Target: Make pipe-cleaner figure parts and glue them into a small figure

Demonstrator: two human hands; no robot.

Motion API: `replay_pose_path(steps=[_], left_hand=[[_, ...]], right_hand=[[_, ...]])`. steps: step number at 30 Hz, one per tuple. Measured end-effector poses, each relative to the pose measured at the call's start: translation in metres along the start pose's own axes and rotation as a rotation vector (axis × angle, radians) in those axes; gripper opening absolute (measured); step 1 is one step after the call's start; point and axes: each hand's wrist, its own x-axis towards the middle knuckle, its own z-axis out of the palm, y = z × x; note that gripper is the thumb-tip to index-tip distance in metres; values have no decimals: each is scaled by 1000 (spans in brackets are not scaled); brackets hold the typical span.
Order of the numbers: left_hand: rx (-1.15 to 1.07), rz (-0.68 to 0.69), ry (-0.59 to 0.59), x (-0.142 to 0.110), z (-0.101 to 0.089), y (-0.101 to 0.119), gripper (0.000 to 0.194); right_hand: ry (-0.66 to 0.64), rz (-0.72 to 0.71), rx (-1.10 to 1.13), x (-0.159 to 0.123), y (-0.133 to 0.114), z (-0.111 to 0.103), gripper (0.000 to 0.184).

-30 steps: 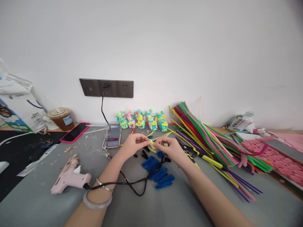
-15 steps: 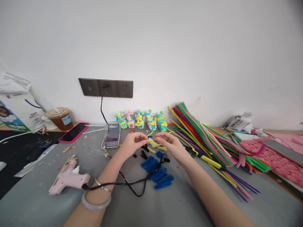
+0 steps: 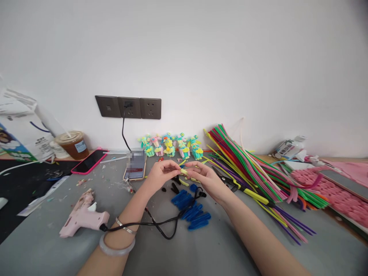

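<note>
Between the fingertips of both hands is a short pale-yellow piece of pipe cleaner (image 3: 184,172), partly covered by the fingers. My left hand (image 3: 164,174) pinches its left end, and my right hand (image 3: 204,177) pinches it from the right with thumb and fingers. Below the hands lie several blue folded pipe cleaner pieces (image 3: 198,218) and small black pieces (image 3: 174,188). Another pale-yellow strip (image 3: 184,183) rests on the table just under the fingers. Pliers-like cutters (image 3: 230,182) with black and yellow handles lie right of my right hand.
A pink glue gun (image 3: 84,218) lies at left, its black cord (image 3: 143,223) crossing my left forearm. Phones (image 3: 89,161), a drink cup (image 3: 73,145), small colourful figures (image 3: 169,145) and a pipe cleaner bundle (image 3: 244,165) stand or lie toward the wall.
Half a second ago my right fingers were raised off and apart from my left; they now close on the yellow piece again. My left hand has barely moved.
</note>
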Motion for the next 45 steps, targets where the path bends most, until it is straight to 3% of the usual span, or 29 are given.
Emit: replay_pose_path(steps=[16, 20, 24, 27, 30, 41, 45], left_hand=[[-42, -19, -15, -1, 2, 7, 16], [-115, -24, -51, -3, 3, 10, 29], [-40, -47, -77, -4, 5, 7, 30], [26, -41, -64, -4, 5, 5, 29], [85, -7, -58, -4, 6, 5, 23], [155, 107, 7, -3, 3, 7, 11], [175, 118, 18, -3, 3, 9, 11]], right_hand=[[23, -51, -59, 0, -1, 2, 42], [74, -159, -223, 1, 0, 1, 37], [163, -405, -522, 0, 0, 3, 28], [181, -512, -751, -2, 1, 3, 30], [177, -549, -859, -3, 1, 3, 32], [161, -587, -941, -6, -3, 3, 38], [162, -594, -966, -5, -7, 1, 25]])
